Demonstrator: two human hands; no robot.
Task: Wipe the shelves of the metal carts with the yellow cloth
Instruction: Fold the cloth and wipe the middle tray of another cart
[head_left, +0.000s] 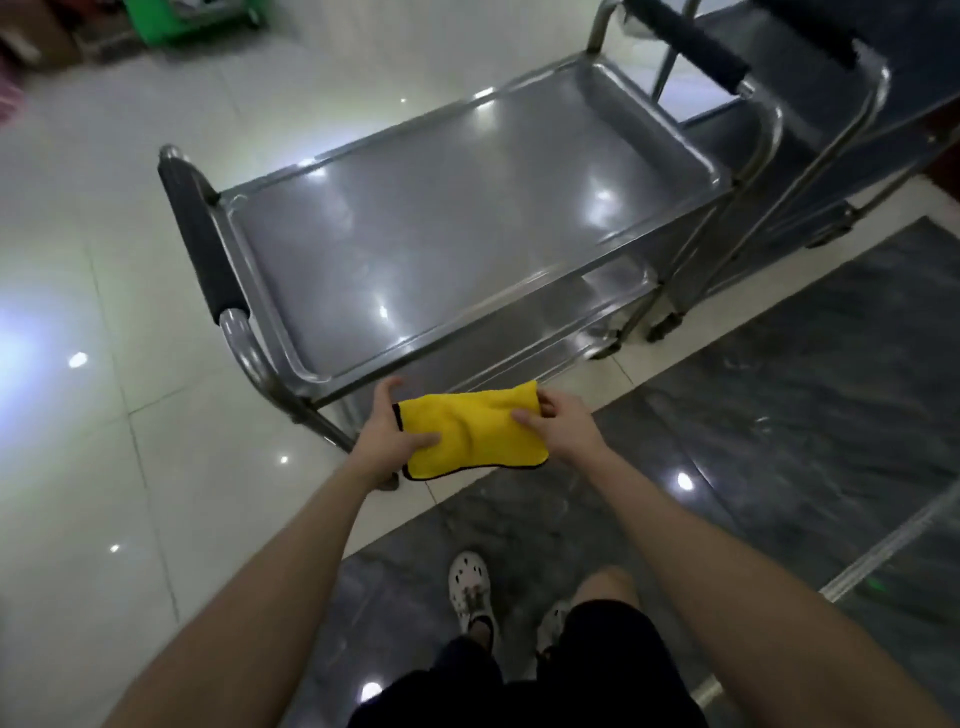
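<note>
I hold a folded yellow microfibre cloth with a dark sewn edge (475, 431) between my two hands. My left hand (387, 434) pinches its left end: the thumb lies across the top of the fabric and the other fingers are behind it, with one finger stretched out toward the cart. My right hand (558, 423) grips the right end, the thumb pressed on the yellow surface and the fingers curled round the upper corner. The cloth is stretched almost flat between them.

The cloth is in front of the near long side of a shiny stainless-steel cart, just below the rim of its top shelf (467, 218) as I see it, and it does not lie on that shelf. Under the top shelf a lower metal shelf (519, 338) shows. The cart has a handle wrapped in black foam (200, 234) on its left end. A second metal cart (810, 171) stands close against its right end.

I stand on a dark marble floor strip (779, 415) beside glossy white tiles (104, 364), and I wear white perforated shoes (470, 587) and black shorts (571, 675).
</note>
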